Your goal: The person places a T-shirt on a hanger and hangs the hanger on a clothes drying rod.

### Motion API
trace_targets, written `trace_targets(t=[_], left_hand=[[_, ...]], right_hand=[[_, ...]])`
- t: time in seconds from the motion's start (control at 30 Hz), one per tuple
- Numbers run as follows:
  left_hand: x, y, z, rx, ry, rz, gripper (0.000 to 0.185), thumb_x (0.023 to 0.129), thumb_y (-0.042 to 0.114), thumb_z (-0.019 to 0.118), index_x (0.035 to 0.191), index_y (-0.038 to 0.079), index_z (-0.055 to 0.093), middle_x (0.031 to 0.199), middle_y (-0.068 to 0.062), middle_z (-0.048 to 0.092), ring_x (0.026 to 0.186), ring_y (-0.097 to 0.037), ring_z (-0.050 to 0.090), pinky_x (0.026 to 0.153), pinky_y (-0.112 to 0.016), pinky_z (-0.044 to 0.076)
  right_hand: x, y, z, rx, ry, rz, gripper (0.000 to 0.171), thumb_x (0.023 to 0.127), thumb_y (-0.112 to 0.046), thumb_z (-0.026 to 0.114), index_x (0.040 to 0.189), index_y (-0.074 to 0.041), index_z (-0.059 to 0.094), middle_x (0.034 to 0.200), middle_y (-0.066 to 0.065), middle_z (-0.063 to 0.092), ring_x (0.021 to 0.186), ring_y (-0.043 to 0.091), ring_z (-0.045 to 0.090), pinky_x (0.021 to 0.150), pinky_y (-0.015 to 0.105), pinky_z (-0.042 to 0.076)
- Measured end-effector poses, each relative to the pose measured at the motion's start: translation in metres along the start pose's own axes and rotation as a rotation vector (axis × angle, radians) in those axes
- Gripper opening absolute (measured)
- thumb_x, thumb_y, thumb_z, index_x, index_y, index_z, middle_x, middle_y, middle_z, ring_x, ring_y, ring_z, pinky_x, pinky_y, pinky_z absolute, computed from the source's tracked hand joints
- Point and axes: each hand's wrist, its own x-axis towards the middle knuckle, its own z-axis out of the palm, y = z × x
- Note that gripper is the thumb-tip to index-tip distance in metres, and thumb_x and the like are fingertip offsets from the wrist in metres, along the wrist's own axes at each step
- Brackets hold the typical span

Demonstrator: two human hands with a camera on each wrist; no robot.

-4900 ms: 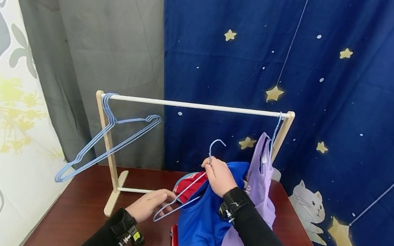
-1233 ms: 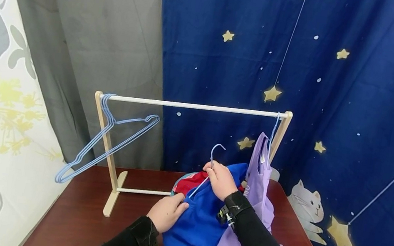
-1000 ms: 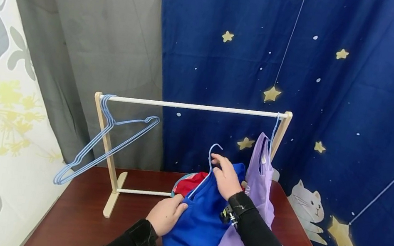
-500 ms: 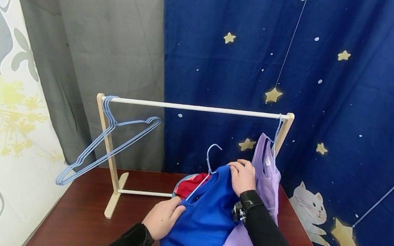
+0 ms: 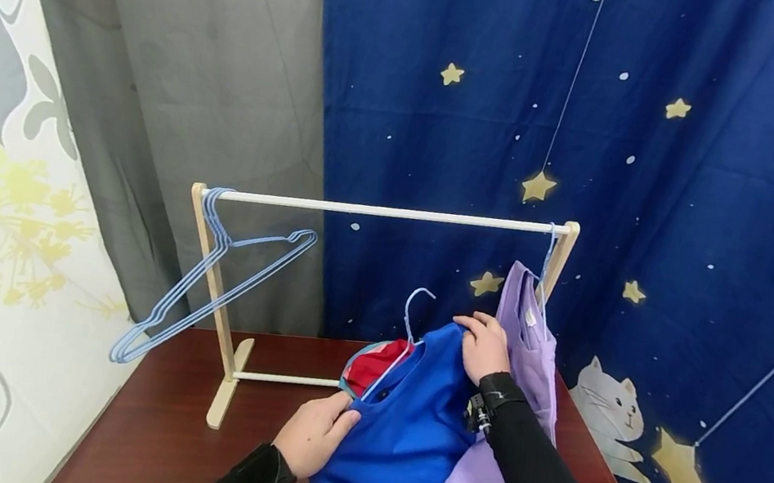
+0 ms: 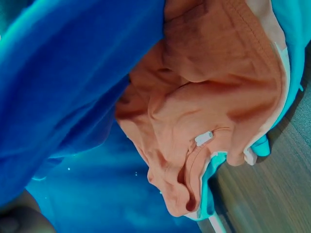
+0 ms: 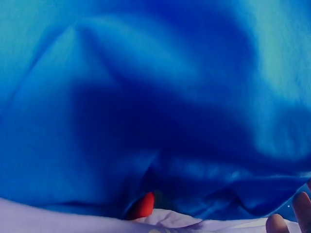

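A blue top [image 5: 404, 434] is held up between my two hands above the table. The left hand [image 5: 315, 434] pinches it at the left side of the neckline. At its right shoulder, the right hand [image 5: 485, 348] grips the cloth with bent fingers. A light blue hanger [image 5: 409, 311] sits in the neck opening, its hook standing free and its lower part hidden in the top. Blue cloth [image 7: 146, 97] fills most of the right wrist view, with fingertips [image 7: 302, 208] at the lower right corner. Beside the blue top, the left wrist view shows a reddish garment [image 6: 209, 102].
A wooden rack with a white rail [image 5: 376, 211] stands behind. Several blue hangers [image 5: 210, 283] hang at its left end. A lilac garment [image 5: 528, 344] hangs on the right. More red clothing [image 5: 369, 367] lies on the brown table [image 5: 166, 441].
My right hand has let go of the hanger's neck and moved right to the top's shoulder. The left hand has gone from the hanger's end to the neckline; that end is now inside the top.
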Motion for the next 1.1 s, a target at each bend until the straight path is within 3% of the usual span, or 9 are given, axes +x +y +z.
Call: trace_targets(t=[0.13, 0.23, 0.4, 0.53, 0.8, 1.0, 1.1], left_hand=[[-0.002, -0.001, 0.001, -0.010, -0.026, -0.004, 0.029, 0.106, 0.041, 0.051, 0.084, 0.022, 0.049, 0.063, 0.008, 0.037, 0.054, -0.005, 0.041, 0.054, -0.024, 0.036], [-0.003, -0.003, 0.002, -0.019, -0.035, 0.002, 0.028, 0.106, 0.041, 0.051, 0.085, 0.022, 0.049, 0.063, 0.009, 0.038, 0.055, -0.005, 0.042, 0.055, -0.024, 0.037], [-0.005, -0.003, 0.001, -0.020, -0.020, 0.018, 0.027, 0.106, 0.039, 0.051, 0.085, 0.022, 0.049, 0.065, 0.009, 0.039, 0.057, -0.005, 0.044, 0.056, -0.024, 0.038], [-0.006, -0.002, -0.001, -0.013, -0.015, 0.027, 0.027, 0.107, 0.038, 0.050, 0.084, 0.023, 0.049, 0.065, 0.010, 0.040, 0.057, -0.005, 0.044, 0.056, -0.024, 0.038], [-0.006, -0.003, -0.003, 0.000, -0.005, 0.039, 0.027, 0.107, 0.038, 0.049, 0.085, 0.023, 0.050, 0.065, 0.010, 0.040, 0.058, -0.005, 0.046, 0.057, -0.024, 0.039], [-0.004, -0.002, -0.003, -0.019, 0.008, 0.014, 0.025, 0.106, 0.036, 0.052, 0.085, 0.022, 0.050, 0.063, 0.009, 0.039, 0.057, -0.005, 0.046, 0.056, -0.024, 0.039], [-0.002, 0.001, -0.003, -0.021, 0.022, 0.007, 0.025, 0.106, 0.035, 0.053, 0.085, 0.021, 0.050, 0.063, 0.009, 0.039, 0.057, -0.005, 0.044, 0.056, -0.025, 0.038]], right_hand=[[0.000, 0.006, -0.003, -0.021, 0.013, -0.007, 0.018, 0.098, -0.008, 0.059, 0.105, -0.007, 0.076, 0.128, 0.023, 0.058, 0.118, 0.047, 0.048, 0.102, 0.055, 0.034], [0.001, 0.009, -0.006, -0.041, 0.071, 0.009, 0.016, 0.098, -0.009, 0.060, 0.100, -0.008, 0.076, 0.118, 0.021, 0.060, 0.111, 0.045, 0.051, 0.098, 0.054, 0.037], [0.007, 0.013, -0.009, -0.061, 0.178, 0.033, 0.017, 0.098, -0.008, 0.058, 0.100, -0.006, 0.075, 0.109, 0.022, 0.062, 0.105, 0.045, 0.055, 0.094, 0.053, 0.040], [0.011, 0.018, -0.010, -0.070, 0.213, 0.074, 0.017, 0.098, -0.009, 0.057, 0.100, -0.005, 0.073, 0.106, 0.021, 0.061, 0.104, 0.041, 0.058, 0.093, 0.050, 0.043], [0.007, 0.016, -0.007, -0.078, 0.108, 0.048, 0.027, 0.097, -0.008, 0.051, 0.114, -0.004, 0.072, 0.117, 0.022, 0.064, 0.115, 0.040, 0.058, 0.099, 0.052, 0.043], [0.001, 0.009, -0.005, -0.046, -0.002, 0.122, 0.044, 0.095, -0.010, 0.049, 0.137, -0.008, 0.061, 0.135, 0.022, 0.055, 0.125, 0.040, 0.052, 0.105, 0.053, 0.038], [0.000, 0.006, -0.001, -0.025, 0.004, 0.118, 0.048, 0.093, -0.009, 0.049, 0.139, -0.011, 0.059, 0.126, 0.020, 0.055, 0.116, 0.038, 0.055, 0.099, 0.052, 0.041]])
